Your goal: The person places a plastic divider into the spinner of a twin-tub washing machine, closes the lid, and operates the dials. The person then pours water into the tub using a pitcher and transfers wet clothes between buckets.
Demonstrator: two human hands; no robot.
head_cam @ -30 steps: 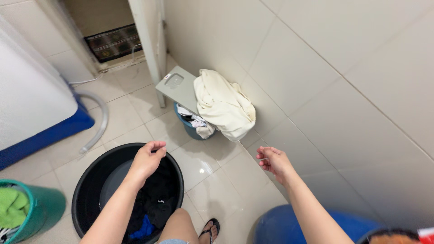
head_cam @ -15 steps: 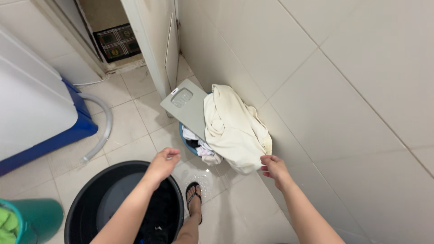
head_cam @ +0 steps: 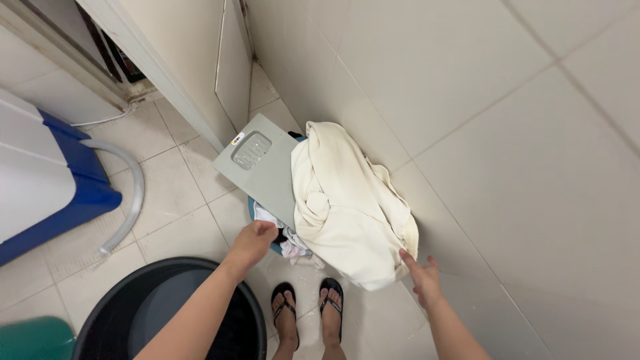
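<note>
A large cream cloth [head_cam: 343, 207] hangs over a small blue bucket [head_cam: 253, 208] that stands against the tiled wall. A grey board [head_cam: 261, 167] leans on the bucket's left side, and small crumpled clothes [head_cam: 291, 247] show inside the bucket. My left hand [head_cam: 252, 242] has its fingers curled at the bucket's near rim, beside those clothes; whether it grips the rim is unclear. My right hand [head_cam: 421, 275] is spread, with its fingertips touching the cloth's lower right edge.
A black basin [head_cam: 110, 310] sits at the lower left under my left arm. A green tub [head_cam: 33, 340] is at the corner. A white and blue washing machine [head_cam: 40, 180] with a grey hose [head_cam: 130, 193] stands left. My feet in black flip-flops [head_cam: 330, 303] are just below the bucket.
I have stepped closer to the bucket. My left hand moved from over the black basin to the bucket's rim, and my right hand dropped to the cloth's lower edge and spread.
</note>
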